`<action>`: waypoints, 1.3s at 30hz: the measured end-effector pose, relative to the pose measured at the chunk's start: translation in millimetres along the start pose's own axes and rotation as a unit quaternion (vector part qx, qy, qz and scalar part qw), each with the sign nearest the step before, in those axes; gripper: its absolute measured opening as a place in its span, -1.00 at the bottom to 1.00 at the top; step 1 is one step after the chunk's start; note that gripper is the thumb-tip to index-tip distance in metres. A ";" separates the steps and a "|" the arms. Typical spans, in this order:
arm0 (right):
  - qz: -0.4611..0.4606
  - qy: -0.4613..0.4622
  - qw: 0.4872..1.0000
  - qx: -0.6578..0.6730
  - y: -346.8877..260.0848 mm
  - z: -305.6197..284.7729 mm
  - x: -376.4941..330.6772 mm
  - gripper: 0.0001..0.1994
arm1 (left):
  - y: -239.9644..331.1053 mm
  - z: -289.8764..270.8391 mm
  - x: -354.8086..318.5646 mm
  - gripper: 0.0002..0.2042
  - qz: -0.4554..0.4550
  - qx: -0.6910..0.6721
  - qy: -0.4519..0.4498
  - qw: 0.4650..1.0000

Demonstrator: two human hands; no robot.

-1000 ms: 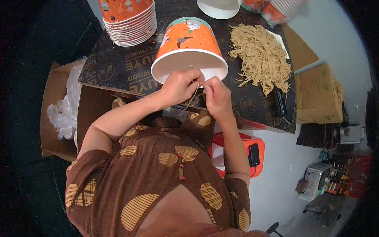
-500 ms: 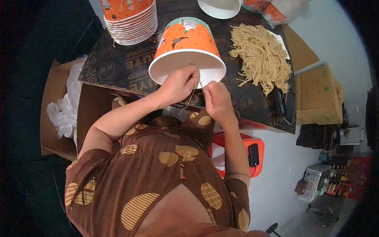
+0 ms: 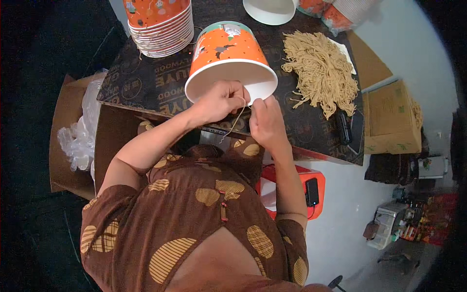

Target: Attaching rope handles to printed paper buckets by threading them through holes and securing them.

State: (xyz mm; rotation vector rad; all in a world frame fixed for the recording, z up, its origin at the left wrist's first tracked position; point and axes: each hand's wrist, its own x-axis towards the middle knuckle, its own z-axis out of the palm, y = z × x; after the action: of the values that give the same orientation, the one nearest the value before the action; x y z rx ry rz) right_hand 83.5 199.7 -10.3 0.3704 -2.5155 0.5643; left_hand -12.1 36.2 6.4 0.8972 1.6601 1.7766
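Observation:
An orange paper bucket (image 3: 231, 47) with a white inside lies tipped on the table, its mouth facing me. At the near part of its rim both hands work close together. My left hand (image 3: 221, 101) pinches a thin tan cord (image 3: 237, 119), whose loose end dangles below the fingers. Just right of it, my right hand (image 3: 267, 119) is closed at the rim on a short stretch of the same cord. The fingertips hide the spot where cord and rim meet.
A heap of tan cords (image 3: 318, 70) lies right of the bucket, with a black tool (image 3: 344, 129) near it. Stacked orange buckets (image 3: 160, 29) stand at the far left. A white bowl-like container (image 3: 271, 10) is behind. Cardboard boxes (image 3: 391, 117) flank the table (image 3: 138, 80).
My right hand has shifted slightly up and closer to the bucket's rim. The left hand stays nearly in place, still pinching the cord. The bucket has tilted a little.

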 end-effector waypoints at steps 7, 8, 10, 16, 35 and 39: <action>0.021 -0.006 1.000 0.008 -0.1 1.1 -1.3 -0.80 | 1.5 4.3 2.6 -0.86 -0.071 -0.013 0.036 0.997; 0.021 0.000 1.000 0.010 -0.8 1.1 -0.8 -0.80 | -4.9 4.7 3.2 -0.86 -0.024 0.070 0.049 0.996; 0.020 0.011 1.000 0.011 -0.7 1.2 0.3 -0.81 | -9.8 5.2 4.2 -0.86 0.024 0.153 0.061 0.986; 0.066 0.068 0.995 0.036 -2.4 0.3 -3.8 -0.91 | -9.0 9.3 7.3 -0.84 0.007 0.236 0.066 0.970; 0.255 0.028 0.966 -0.017 -32.8 7.4 5.0 -0.85 | -12.3 11.8 2.2 -0.89 0.013 0.210 0.091 0.973; 0.227 0.053 0.972 -0.015 -32.6 4.9 9.3 -0.88 | -13.9 12.4 2.0 -0.90 -0.008 0.188 0.109 0.976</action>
State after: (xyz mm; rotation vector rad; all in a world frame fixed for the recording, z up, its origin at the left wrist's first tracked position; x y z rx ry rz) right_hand 85.6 167.6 1.3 -0.2509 -2.5058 0.6931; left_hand -4.4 46.9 -6.9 0.8647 2.1887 1.6246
